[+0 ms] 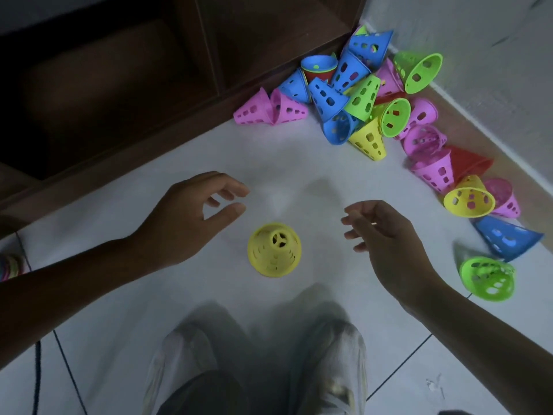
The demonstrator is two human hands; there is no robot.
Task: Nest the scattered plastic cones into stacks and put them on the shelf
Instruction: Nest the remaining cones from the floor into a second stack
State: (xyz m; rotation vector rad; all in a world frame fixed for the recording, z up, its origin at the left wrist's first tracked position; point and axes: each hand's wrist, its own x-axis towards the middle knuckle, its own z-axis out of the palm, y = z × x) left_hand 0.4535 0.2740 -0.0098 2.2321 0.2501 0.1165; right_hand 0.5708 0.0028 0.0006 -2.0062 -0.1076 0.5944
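Both hands hover empty, fingers loosely spread: left hand (191, 211), right hand (386, 232); take a pile (359, 97) cone, upper right, and cap the centre yellow cone (274, 250) squarely

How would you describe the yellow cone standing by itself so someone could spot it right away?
Start at the white tiled floor in front of the dark wooden shelf. Between the left hand and right hand stands one yellow cone. Unlike the heaped cones by the wall, it stands upright, alone, narrow end up.
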